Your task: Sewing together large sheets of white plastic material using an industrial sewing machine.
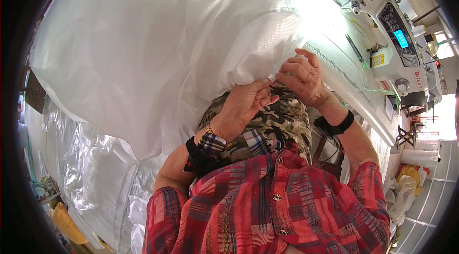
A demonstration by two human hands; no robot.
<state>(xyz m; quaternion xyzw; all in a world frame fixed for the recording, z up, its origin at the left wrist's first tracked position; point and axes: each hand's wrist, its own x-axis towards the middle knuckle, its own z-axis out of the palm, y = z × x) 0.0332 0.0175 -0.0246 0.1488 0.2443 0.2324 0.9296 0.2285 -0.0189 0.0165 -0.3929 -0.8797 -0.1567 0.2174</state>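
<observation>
Sewing machine [393, 58] carries red lettering [418, 80] and a yellow label [378, 60]; left of it, white sheer fabric [143, 53] spreads wide, folds running toward the person [267, 206], long axis unclear, its near edge pinched by left hand [246, 103] and right hand [303, 78] together

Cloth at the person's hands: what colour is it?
The cloth is white; it shows best in the head view.
</observation>
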